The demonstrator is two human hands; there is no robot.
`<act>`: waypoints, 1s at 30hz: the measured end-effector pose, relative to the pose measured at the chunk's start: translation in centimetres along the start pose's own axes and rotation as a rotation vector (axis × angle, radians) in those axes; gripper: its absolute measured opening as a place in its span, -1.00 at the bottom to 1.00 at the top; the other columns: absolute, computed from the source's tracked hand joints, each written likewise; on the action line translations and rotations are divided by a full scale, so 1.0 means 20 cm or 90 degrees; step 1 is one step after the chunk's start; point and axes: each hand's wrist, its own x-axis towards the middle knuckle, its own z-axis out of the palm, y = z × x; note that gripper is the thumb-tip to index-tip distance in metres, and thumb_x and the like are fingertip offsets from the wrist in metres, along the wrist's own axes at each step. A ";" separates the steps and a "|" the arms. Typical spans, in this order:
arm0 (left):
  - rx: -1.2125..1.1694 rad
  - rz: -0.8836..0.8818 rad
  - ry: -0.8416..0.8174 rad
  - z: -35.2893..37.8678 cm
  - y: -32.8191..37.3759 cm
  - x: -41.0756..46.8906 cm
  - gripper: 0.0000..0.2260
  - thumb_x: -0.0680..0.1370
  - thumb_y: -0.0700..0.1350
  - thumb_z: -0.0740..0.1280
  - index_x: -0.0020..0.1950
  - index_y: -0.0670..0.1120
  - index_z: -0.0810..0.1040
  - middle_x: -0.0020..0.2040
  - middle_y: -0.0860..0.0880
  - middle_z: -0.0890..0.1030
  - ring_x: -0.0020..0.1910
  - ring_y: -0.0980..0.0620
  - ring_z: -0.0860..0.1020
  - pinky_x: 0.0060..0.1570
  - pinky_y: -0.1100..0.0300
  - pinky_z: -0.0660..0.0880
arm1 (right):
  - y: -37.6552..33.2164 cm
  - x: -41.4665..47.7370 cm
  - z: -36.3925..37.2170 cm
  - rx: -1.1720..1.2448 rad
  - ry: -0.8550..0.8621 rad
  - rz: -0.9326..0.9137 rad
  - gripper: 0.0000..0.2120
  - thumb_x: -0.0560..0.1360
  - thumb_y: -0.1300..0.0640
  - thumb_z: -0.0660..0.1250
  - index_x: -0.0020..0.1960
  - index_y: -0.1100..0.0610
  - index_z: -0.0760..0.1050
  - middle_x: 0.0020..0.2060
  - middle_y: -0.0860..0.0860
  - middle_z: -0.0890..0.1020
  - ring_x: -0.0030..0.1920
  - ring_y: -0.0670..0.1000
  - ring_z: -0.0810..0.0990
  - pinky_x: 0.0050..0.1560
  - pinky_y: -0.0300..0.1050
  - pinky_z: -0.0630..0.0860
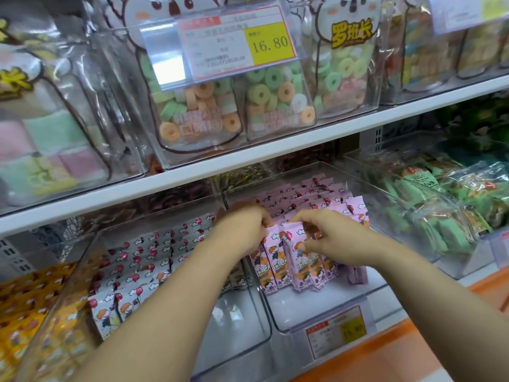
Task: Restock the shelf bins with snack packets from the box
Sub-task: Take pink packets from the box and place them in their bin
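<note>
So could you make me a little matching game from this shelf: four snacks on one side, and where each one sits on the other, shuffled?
Snacks:
1. pink packets
2. white packets
3. ring sweets
4. green packets

Places:
A. top row, behind the 16.80 price tag
B. lower row, far right
C. lower row, pinched by the left hand and right hand
D. lower row, just left of the pink ones

Pairs: 1-C, 2-D, 3-A, 4-B
</note>
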 end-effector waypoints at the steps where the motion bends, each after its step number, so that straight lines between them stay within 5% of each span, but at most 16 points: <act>1: -0.001 -0.003 -0.005 0.00 0.00 0.00 -0.79 0.58 -0.09 0.31 0.20 0.04 0.56 0.23 0.04 0.55 0.17 -0.01 0.51 0.30 -0.01 0.38 | 0.00 0.01 0.02 -0.033 0.014 -0.003 -0.72 0.49 0.14 0.39 0.17 -0.03 0.44 -0.25 -0.06 0.45 -0.27 -0.06 0.42 -0.19 -0.12 0.43; 8: -0.007 -0.013 -0.002 -0.01 0.01 0.01 -0.77 0.57 -0.08 0.32 0.22 0.09 0.57 0.23 0.07 0.56 0.13 0.02 0.54 0.20 0.09 0.48 | -0.01 0.04 0.10 -0.132 0.093 0.043 -0.55 0.42 0.10 0.47 0.27 0.04 0.43 0.07 -0.04 0.33 -0.08 -0.02 0.43 -0.04 -0.18 0.39; 12: -0.087 -0.007 0.022 0.01 0.00 0.00 -0.75 0.56 -0.12 0.31 0.22 0.07 0.57 0.15 0.06 0.58 0.04 0.05 0.54 0.04 0.26 0.47 | 0.00 0.04 0.09 -0.116 0.146 0.080 -0.61 0.34 0.07 0.54 -0.04 0.04 0.34 -0.20 -0.10 0.42 -0.25 0.00 0.46 -0.29 -0.09 0.35; 16: -0.189 -0.008 0.084 0.02 -0.02 -0.04 -0.82 0.56 -0.14 0.29 0.08 0.10 0.59 -0.06 0.15 0.55 -0.26 0.16 0.53 -0.27 0.34 0.41 | 0.00 0.03 0.14 -0.149 0.122 0.090 -0.74 0.46 0.03 0.42 -0.25 0.02 0.35 -0.36 -0.05 0.55 -0.33 -0.01 0.54 -0.40 -0.18 0.30; 19: -0.249 0.012 0.089 0.01 -0.01 -0.08 -0.83 0.57 -0.11 0.28 0.10 0.08 0.60 0.02 0.15 0.59 -0.10 0.19 0.53 -0.17 0.35 0.39 | -0.01 0.01 0.08 -0.132 0.128 0.109 -0.78 0.46 -0.01 0.41 -0.28 -0.01 0.43 -0.39 -0.10 0.53 -0.34 -0.08 0.49 -0.36 -0.17 0.35; 22: -0.285 0.032 0.085 0.02 -0.01 -0.13 -0.84 0.59 -0.06 0.28 0.13 0.07 0.59 0.03 0.18 0.58 -0.17 0.31 0.46 -0.29 0.49 0.32 | 0.02 -0.04 -0.07 -0.124 0.193 0.125 -0.96 0.46 0.05 0.40 -0.14 -0.04 0.54 -0.30 -0.13 0.57 -0.24 -0.07 0.54 -0.14 -0.08 0.53; 25: -0.321 0.034 0.099 0.04 0.00 -0.16 -0.84 0.59 -0.05 0.29 0.13 0.06 0.60 0.05 0.19 0.57 -0.24 0.33 0.46 -0.41 0.53 0.33 | 0.07 -0.11 -0.20 -0.190 0.205 0.177 -0.75 0.48 0.16 0.36 0.15 0.05 0.55 -0.05 -0.01 0.63 -0.06 0.06 0.58 0.01 -0.06 0.51; 30: -0.380 0.012 0.135 0.06 0.03 -0.19 -0.86 0.59 -0.12 0.29 0.07 0.06 0.60 -0.03 0.17 0.55 -0.20 0.31 0.47 -0.38 0.59 0.33 | 0.13 -0.15 -0.17 -0.233 0.148 0.222 -0.62 0.45 0.10 0.39 0.26 0.09 0.48 0.15 0.09 0.55 0.09 0.10 0.54 0.04 -0.12 0.43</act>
